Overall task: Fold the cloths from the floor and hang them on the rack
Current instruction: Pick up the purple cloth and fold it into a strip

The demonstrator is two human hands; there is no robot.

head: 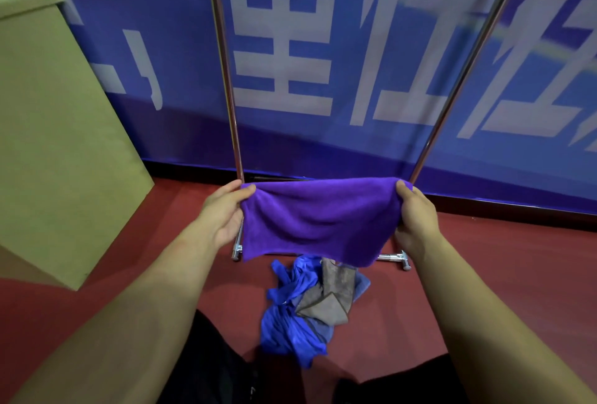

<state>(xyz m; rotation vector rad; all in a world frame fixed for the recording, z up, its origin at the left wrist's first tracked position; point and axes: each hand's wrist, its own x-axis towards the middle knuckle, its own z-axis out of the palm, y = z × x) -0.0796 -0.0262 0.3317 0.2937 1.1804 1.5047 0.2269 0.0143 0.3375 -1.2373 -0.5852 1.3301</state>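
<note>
A purple cloth (318,221) hangs stretched between my hands, folded into a wide band. My left hand (223,211) pinches its upper left corner and my right hand (415,217) grips its upper right corner. Below it on the red floor lies a pile of cloths: a bright blue one (287,316) and a grey-brown one (329,297) on top. The metal rack (231,87) stands just behind the cloth, its two shiny uprights rising out of the top of the view; its top bar is out of sight.
A large tan cardboard box (55,132) stands at the left. A blue banner with white characters (323,48) covers the wall behind the rack. The rack's chrome feet (395,258) rest on the red floor (517,258). My dark-clothed knees fill the bottom edge.
</note>
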